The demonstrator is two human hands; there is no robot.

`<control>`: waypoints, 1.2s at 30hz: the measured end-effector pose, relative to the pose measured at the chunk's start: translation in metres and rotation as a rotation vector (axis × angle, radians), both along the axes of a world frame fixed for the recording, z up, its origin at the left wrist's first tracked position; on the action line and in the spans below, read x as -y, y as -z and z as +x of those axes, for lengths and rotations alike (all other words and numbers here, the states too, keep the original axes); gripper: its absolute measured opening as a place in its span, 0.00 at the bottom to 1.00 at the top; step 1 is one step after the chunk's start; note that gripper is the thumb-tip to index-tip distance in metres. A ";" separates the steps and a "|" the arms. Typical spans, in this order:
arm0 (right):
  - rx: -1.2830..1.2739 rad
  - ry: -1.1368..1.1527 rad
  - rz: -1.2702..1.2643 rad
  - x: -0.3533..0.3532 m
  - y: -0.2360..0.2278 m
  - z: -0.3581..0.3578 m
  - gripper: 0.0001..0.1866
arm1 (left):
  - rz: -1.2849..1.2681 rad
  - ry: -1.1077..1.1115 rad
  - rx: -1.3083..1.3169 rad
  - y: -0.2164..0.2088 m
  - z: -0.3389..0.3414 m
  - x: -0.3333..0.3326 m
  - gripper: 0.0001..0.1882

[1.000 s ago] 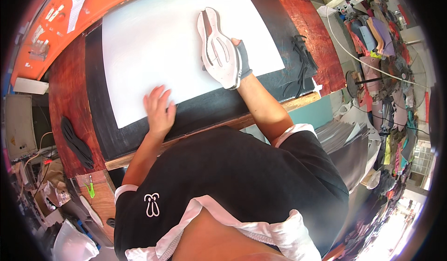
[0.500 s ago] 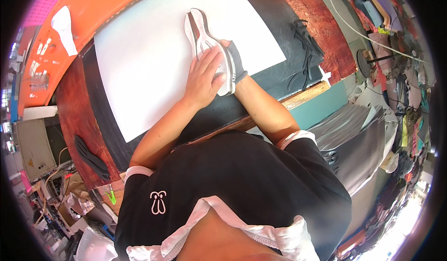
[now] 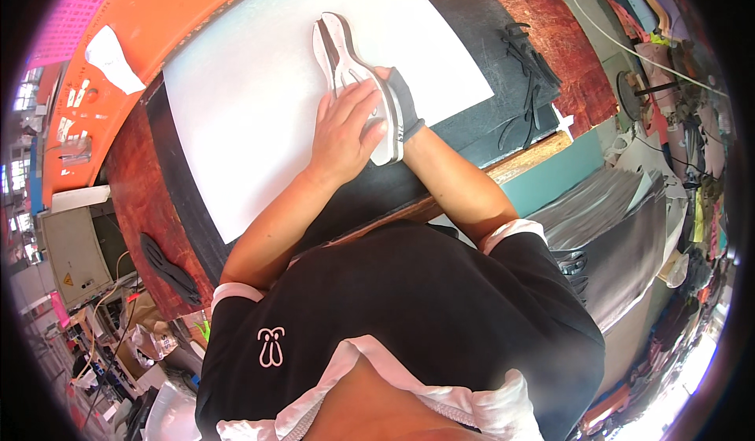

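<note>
A long, narrow-waisted cutting die [image 3: 351, 71], white on top with dark metal edges, lies on a large white sheet [image 3: 236, 126]. Its lower end reaches past the sheet's near edge over a black mat. My left hand [image 3: 344, 130] is bare and rests flat across the die's wide part, fingers stretched forward. Along the die's right side, my right hand [image 3: 404, 103], in a dark grey glove with bare fingertips, holds the edge. Most of the right fingers are hidden behind the die.
An orange machine part [image 3: 157, 24] with a white cut piece [image 3: 112, 58] on it stands at the far left. Black strips [image 3: 523, 79] lie on the mat's right. Dark sole-shaped pieces [image 3: 167, 268] lie on the red board's left. Stacked grey sheets [image 3: 613, 237] are at right.
The whole view has shifted slightly rightward. Both hands keep nearly the same places on the cutting die, which stays on the sheet.
</note>
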State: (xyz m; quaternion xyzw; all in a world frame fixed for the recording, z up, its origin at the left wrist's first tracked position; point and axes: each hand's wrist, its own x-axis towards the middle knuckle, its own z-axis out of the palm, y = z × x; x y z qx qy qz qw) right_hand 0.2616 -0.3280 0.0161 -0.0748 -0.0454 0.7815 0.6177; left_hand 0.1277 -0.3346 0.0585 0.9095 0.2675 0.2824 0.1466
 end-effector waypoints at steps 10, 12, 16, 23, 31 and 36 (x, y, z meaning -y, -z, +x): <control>0.173 0.082 0.032 -0.005 0.001 -0.003 0.20 | -0.034 0.067 0.187 0.007 0.003 -0.012 0.23; 0.170 0.090 0.012 -0.002 -0.003 -0.003 0.19 | -0.034 0.070 0.160 0.008 0.000 -0.013 0.23; 0.177 0.087 -0.026 0.003 -0.013 -0.006 0.18 | 0.013 0.040 0.089 0.008 -0.001 -0.011 0.24; 0.220 0.057 -0.049 0.004 -0.014 -0.004 0.18 | 0.030 0.040 0.042 0.008 -0.002 -0.011 0.26; 0.219 0.072 -0.045 -0.007 -0.013 -0.008 0.19 | -0.003 0.055 0.215 0.012 -0.007 -0.004 0.23; 0.107 0.019 -0.003 -0.002 -0.011 -0.009 0.17 | 0.057 0.047 0.243 0.010 -0.011 -0.001 0.20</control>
